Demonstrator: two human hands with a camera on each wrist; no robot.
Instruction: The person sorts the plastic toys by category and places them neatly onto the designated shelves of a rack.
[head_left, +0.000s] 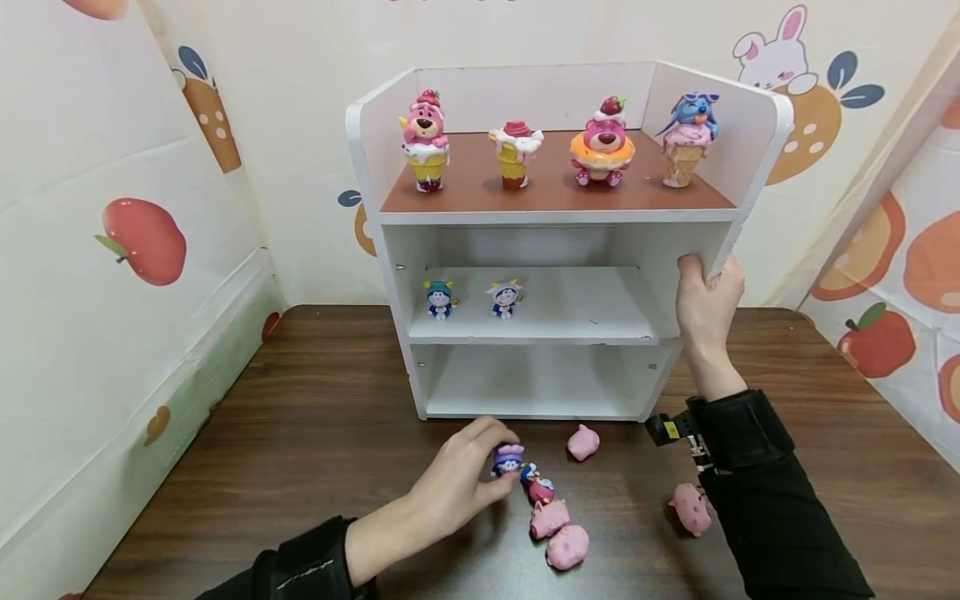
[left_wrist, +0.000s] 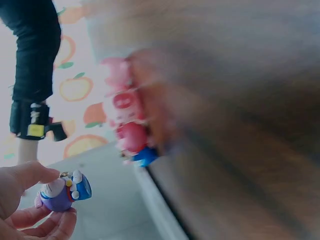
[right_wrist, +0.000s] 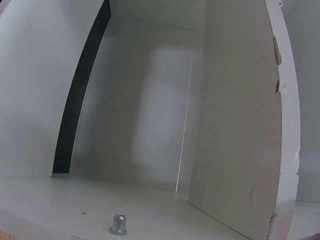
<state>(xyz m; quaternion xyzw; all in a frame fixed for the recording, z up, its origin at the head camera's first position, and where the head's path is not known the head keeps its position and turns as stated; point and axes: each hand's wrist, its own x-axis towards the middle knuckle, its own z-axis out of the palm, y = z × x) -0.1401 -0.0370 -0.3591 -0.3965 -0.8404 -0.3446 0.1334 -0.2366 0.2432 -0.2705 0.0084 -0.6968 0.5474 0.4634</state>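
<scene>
My left hand pinches a small purple-hatted figurine between thumb and fingers, in front of the white shelf unit. In the left wrist view its blue-and-purple body shows at the fingertips. My right hand grips the front edge of the unit's right side panel. On the middle shelf stand a green-hatted figurine and a white-hatted figurine. Just right of the left hand lie a blue-and-red figurine and two pink pig figurines in a row.
The top shelf carries a pink bear cone, an ice-cream cone figurine, a doughnut bear and a blue-topped cone. More pigs lie on the wooden table. A metal shelf pin protrudes inside the unit.
</scene>
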